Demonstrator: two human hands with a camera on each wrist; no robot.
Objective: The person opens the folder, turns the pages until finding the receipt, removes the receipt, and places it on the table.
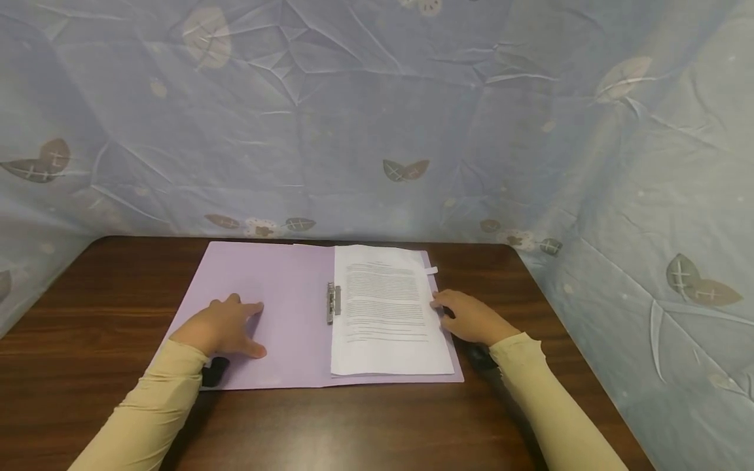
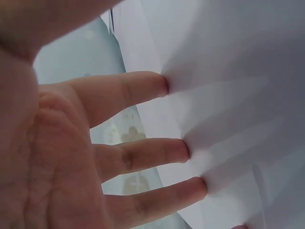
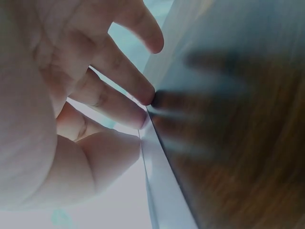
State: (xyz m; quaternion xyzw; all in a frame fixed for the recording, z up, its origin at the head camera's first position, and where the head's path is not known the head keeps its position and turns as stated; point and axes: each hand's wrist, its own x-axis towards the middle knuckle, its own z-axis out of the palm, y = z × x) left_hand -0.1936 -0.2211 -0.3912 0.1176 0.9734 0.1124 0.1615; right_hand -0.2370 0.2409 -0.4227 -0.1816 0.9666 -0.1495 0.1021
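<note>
Toward the far side of the counter (image 1: 412, 425), an open folder (image 1: 283, 360); on its right half, printed papers (image 1: 385, 307), with a clip (image 1: 330, 303) at their left edge and a white tab (image 1: 432, 270) jutting out at far right. At the right edge, right hand (image 1: 471, 318), thumb and fingertips close together; cannot tell whether pinching a sheet or just touching. On the left half, left hand (image 1: 218, 327) spread wide, fingertips down, gripping nothing. Beyond, leaf-print cloth (image 1: 377, 118). Apparently busy steadying the folder and working the papers' right edge; next, probably calls for a sure hold there without creasing.
</note>
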